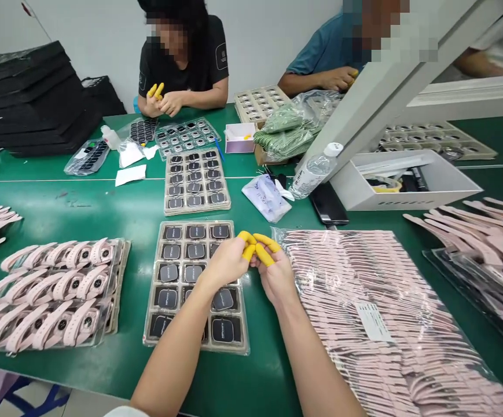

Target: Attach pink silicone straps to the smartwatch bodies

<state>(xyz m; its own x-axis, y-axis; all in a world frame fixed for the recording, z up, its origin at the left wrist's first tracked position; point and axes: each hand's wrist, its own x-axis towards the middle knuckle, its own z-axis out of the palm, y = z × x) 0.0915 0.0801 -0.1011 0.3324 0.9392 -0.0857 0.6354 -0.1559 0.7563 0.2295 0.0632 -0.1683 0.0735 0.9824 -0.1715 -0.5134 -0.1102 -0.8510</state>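
My left hand (230,258) and my right hand (274,267) meet above the right edge of a tray of square black watch faces (197,272). Yellow finger cots cover the thumb and index finger of each. The fingertips pinch together, and whatever lies between them is hidden. To the right of my right hand lies a clear bag of pink watch straps (364,289) with a white label. On the left, a clear tray holds watches with pink straps (60,289) in rows.
Behind my hands stands another stacked watch-face tray (197,182). A tissue pack (266,197), a water bottle (316,172), a phone (329,204) and a white box (407,188) sit around a slanted post (390,92). Loose pink straps (481,231) lie far right. Two people work across the table.
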